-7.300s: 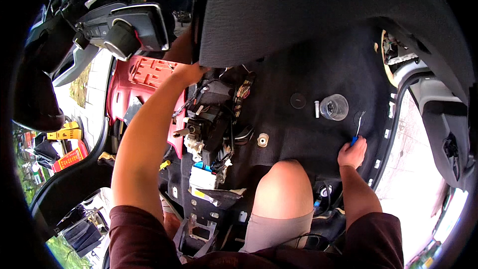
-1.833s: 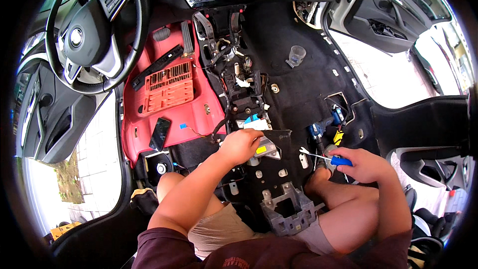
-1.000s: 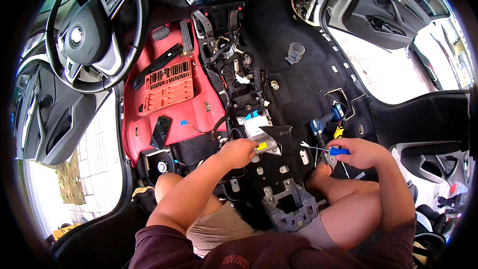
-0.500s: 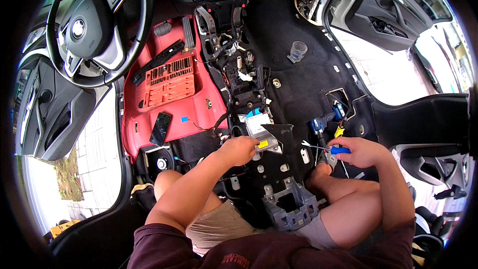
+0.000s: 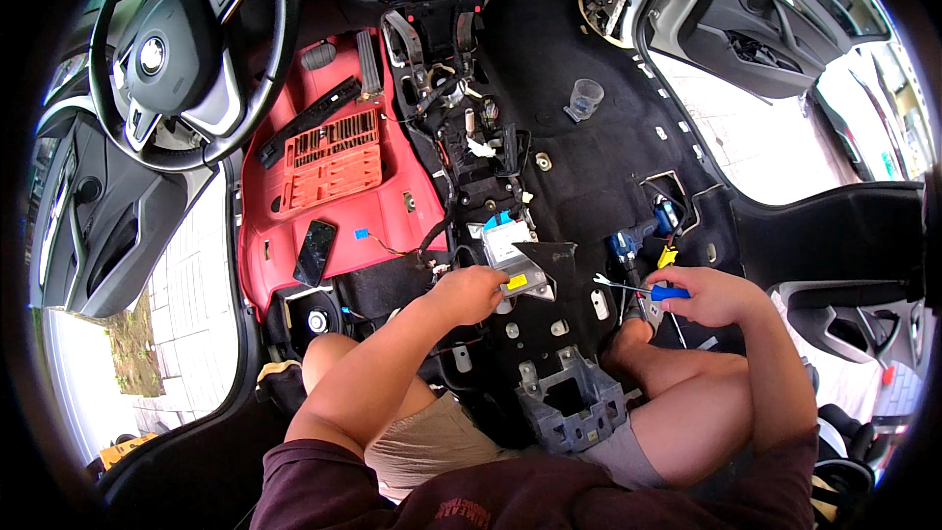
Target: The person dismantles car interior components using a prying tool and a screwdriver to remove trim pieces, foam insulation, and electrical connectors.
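Observation:
My left hand (image 5: 469, 296) is closed on the near edge of a silver metal module box (image 5: 531, 282) with a yellow label. The box sits on the centre tunnel of the stripped car floor, and a dark triangular flap (image 5: 549, 260) overlaps its right side. My right hand (image 5: 714, 296) grips the blue handle of a trim removal tool (image 5: 622, 285). Its forked metal tip points left, apart from the box. A grey metal bracket (image 5: 574, 404) rests between my legs.
A blue cordless drill (image 5: 628, 243) lies beside my foot, right of the tunnel. On the red floor covering (image 5: 417, 226) are an orange bit case (image 5: 334, 177) and a phone (image 5: 314, 253). A clear cup (image 5: 586, 100) stands on black carpet. Loose wiring (image 5: 446, 152) runs along the tunnel.
Both hands keep their grips and have barely moved. The view has shifted very slightly.

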Demonstrator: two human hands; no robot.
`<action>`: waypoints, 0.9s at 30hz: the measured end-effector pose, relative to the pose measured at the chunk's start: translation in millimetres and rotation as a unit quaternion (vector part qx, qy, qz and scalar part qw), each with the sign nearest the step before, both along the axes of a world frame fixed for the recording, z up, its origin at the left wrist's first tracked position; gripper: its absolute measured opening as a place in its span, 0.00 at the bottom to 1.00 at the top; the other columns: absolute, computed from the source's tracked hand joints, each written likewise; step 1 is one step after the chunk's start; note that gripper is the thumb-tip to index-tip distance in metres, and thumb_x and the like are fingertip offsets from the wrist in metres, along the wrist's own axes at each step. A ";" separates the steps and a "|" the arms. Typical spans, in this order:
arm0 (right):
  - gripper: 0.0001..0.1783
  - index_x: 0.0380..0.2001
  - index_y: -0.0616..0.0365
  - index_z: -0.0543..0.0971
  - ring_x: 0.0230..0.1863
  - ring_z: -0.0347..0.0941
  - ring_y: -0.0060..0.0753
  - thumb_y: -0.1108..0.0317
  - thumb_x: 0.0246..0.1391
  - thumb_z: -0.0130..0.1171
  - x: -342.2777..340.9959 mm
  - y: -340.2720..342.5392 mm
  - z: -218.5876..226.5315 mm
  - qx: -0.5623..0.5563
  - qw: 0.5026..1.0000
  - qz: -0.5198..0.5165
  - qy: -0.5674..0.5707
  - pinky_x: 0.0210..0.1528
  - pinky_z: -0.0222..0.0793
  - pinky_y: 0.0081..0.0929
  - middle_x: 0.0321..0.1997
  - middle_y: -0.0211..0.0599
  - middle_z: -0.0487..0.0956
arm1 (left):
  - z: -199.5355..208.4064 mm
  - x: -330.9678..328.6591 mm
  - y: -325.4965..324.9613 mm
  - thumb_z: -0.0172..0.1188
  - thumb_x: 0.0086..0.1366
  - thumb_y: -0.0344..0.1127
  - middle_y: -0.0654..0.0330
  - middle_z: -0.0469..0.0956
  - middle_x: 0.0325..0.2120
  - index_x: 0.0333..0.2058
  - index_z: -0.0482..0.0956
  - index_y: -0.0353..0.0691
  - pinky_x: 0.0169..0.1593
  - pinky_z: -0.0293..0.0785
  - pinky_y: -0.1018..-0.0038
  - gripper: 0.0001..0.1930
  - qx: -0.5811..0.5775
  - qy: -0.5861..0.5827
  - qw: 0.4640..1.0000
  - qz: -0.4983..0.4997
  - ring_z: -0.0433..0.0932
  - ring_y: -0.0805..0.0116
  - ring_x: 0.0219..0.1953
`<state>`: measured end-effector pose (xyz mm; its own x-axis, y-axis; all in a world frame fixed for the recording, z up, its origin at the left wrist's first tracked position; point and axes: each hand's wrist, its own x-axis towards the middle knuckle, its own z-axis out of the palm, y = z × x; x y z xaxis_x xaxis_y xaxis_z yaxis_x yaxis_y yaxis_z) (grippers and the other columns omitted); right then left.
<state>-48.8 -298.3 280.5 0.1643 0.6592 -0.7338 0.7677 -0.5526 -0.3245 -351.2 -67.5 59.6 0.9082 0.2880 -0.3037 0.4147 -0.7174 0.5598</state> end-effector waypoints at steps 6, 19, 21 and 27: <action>0.28 0.70 0.46 0.73 0.61 0.81 0.56 0.56 0.71 0.63 -0.3 0.8 -1.7 -0.001 1.000 -0.002 0.001 0.64 0.75 0.44 0.60 0.53 0.84 | -1.2 -2.1 1.4 0.61 0.73 0.41 0.51 0.86 0.50 0.60 0.82 0.44 0.59 0.81 0.54 0.20 -0.001 0.002 1.000 0.000 0.84 0.48 0.55; 0.28 0.71 0.46 0.73 0.61 0.81 0.55 0.57 0.71 0.63 -5.4 7.0 3.0 -0.027 0.999 -0.017 -0.011 0.65 0.74 0.44 0.60 0.52 0.84 | 1.3 -3.2 1.3 0.60 0.74 0.41 0.50 0.86 0.51 0.61 0.82 0.44 0.59 0.81 0.54 0.21 -0.001 0.001 1.000 0.002 0.84 0.47 0.56; 0.29 0.71 0.46 0.73 0.61 0.81 0.55 0.57 0.71 0.63 -5.2 7.0 1.7 -0.026 1.000 -0.014 -0.009 0.65 0.74 0.44 0.60 0.53 0.84 | -0.7 -4.5 1.6 0.60 0.74 0.41 0.50 0.86 0.51 0.61 0.82 0.44 0.59 0.81 0.54 0.21 0.000 -0.005 1.000 0.003 0.84 0.47 0.56; 0.29 0.71 0.46 0.73 0.62 0.80 0.55 0.56 0.71 0.63 3.1 -0.5 -6.1 -0.001 1.000 0.003 0.007 0.65 0.74 0.44 0.61 0.53 0.84 | 2.0 -1.3 1.2 0.61 0.73 0.41 0.50 0.86 0.51 0.61 0.82 0.44 0.59 0.81 0.54 0.21 -0.007 0.002 1.000 0.003 0.84 0.47 0.56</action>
<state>-45.7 -298.7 274.5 0.1509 0.6585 -0.7373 0.7664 -0.5490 -0.3335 -352.5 -66.2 61.6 0.9054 0.2888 -0.3114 0.4209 -0.7076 0.5676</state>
